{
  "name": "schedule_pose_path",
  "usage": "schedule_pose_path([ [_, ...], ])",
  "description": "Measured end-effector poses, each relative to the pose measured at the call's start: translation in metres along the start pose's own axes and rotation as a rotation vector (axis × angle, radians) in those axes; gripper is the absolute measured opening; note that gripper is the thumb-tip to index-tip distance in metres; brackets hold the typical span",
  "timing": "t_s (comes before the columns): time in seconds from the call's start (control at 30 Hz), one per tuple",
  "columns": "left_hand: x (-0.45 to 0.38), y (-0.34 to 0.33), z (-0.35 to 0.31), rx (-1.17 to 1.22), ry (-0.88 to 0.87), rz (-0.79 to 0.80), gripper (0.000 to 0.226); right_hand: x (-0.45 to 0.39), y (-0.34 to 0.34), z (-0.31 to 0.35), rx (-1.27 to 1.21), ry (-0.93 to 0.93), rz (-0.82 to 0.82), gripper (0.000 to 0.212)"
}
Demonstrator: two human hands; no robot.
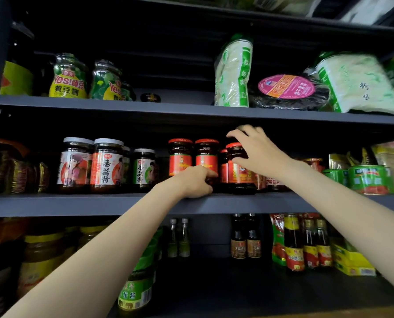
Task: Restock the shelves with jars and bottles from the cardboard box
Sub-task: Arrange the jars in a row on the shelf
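Observation:
Several red-lidded chili sauce jars stand on the middle shelf. My right hand reaches over one red-lidded jar and grips its top, thumb on the front and fingers arched over the lid. My left hand rests on the shelf's front edge, its curled fingers and thumb holding the base of a neighbouring red-labelled jar. A third matching jar stands just to the left, untouched. The cardboard box is out of view.
White-lidded mushroom sauce jars stand to the left, green cans to the right. The upper shelf holds yellow bean sauce jars and noodle bags. Below are dark sauce bottles and small clear bottles.

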State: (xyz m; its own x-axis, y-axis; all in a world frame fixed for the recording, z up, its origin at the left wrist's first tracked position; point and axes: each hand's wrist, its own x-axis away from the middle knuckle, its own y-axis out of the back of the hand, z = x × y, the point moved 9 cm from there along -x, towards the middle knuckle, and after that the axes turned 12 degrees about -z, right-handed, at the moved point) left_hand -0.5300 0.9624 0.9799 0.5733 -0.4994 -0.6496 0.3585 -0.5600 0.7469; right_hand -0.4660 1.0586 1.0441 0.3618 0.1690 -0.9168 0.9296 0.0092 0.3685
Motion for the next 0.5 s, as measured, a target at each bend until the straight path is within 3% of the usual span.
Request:
schedule_pose_path([
  [0.17, -0.005, -0.013, -0.016, 0.085, -0.008, 0.042, 0.052, 0.028, -0.033, -0.036, -0.525, -0.459, 0.202, 0.1],
  [0.37, -0.014, -0.014, -0.023, 0.074, 0.008, 0.091, 0.057, 0.042, -0.035, -0.065, -0.753, -0.649, 0.042, 0.088],
  [0.5, -0.019, -0.01, -0.028, 0.121, 0.028, 0.017, 0.056, 0.05, -0.019, -0.098, -0.628, -0.696, -0.062, 0.084],
])
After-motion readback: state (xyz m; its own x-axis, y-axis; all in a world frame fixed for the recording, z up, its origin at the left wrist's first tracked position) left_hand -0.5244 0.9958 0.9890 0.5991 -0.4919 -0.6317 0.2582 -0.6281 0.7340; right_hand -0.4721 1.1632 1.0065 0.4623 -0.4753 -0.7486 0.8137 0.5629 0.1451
